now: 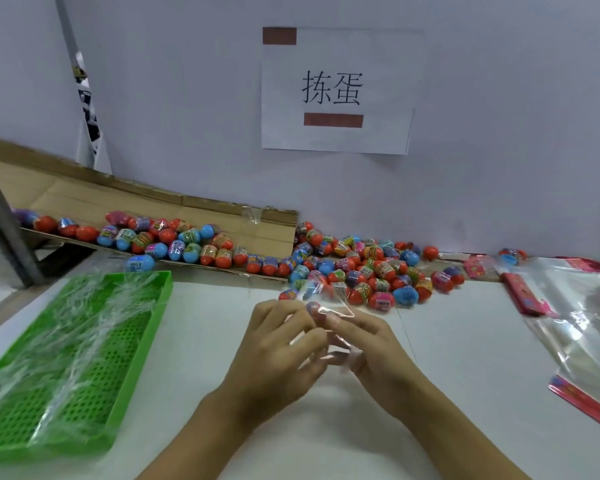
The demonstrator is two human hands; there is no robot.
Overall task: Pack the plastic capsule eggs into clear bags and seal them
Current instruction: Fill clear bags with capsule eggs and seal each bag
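Small clear bag [329,315] is being held between both hands above the tabletop [447,341], apparently with one capsule egg [313,307] inside.

The bag is being pinched by the curled fingers of the left hand [278,344] and right hand [368,344], close together at mid-frame, likely so the mouth is being kept steady for folding and sealing; whether it is already sealed cannot be told. The loose egg pile [361,271] is being kept just beyond the hands, more eggs lying along the cardboard flap [153,206], within reach for refills. A green perforated tray [84,358] with clear film in it is lying left; spare bags with red headers [568,306] are lying right. A paper sign [336,91] is being displayed on the wall.
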